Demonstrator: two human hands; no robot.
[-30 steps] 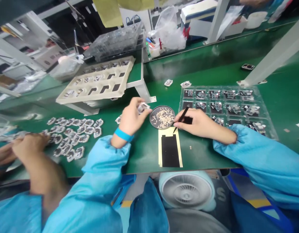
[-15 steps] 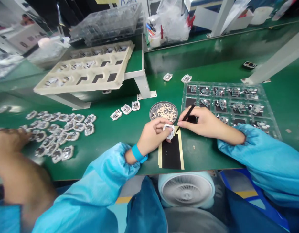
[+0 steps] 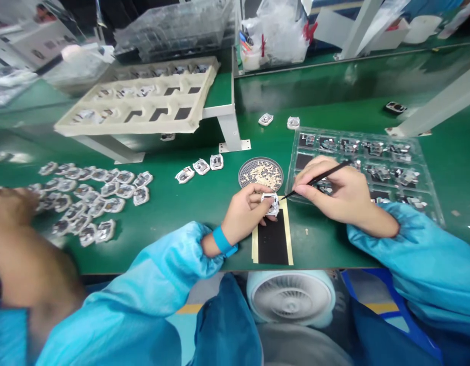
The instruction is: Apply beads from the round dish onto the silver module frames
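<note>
My left hand [image 3: 245, 212] is closed on a small white-framed part [image 3: 270, 204], gripping it between thumb and fingers. Black tweezers [image 3: 321, 177] are pinched in my right hand [image 3: 332, 190], and their tip is at the right edge of that part. Just below the part lies a black pad [image 3: 273, 241] with yellow tape along its sides. Behind my left hand stands a round grey dish [image 3: 242, 178] of small beige pieces. A clear tray [image 3: 429, 178] of small metallic parts sits beyond my right hand, which covers some of its compartments.
Many white-framed parts [image 3: 105, 230] lie at the left, beside another person's blurred hand [image 3: 13, 208]. A cream tray [image 3: 143, 125] rests on a raised shelf. A metal post [image 3: 440, 101] stands at the right. A fan [image 3: 291, 300] is below the table edge.
My right hand has turned, so the tweezers lie flatter and their tip now meets the part's right edge. The part in my left hand faces up more squarely. The view has shifted slightly.
</note>
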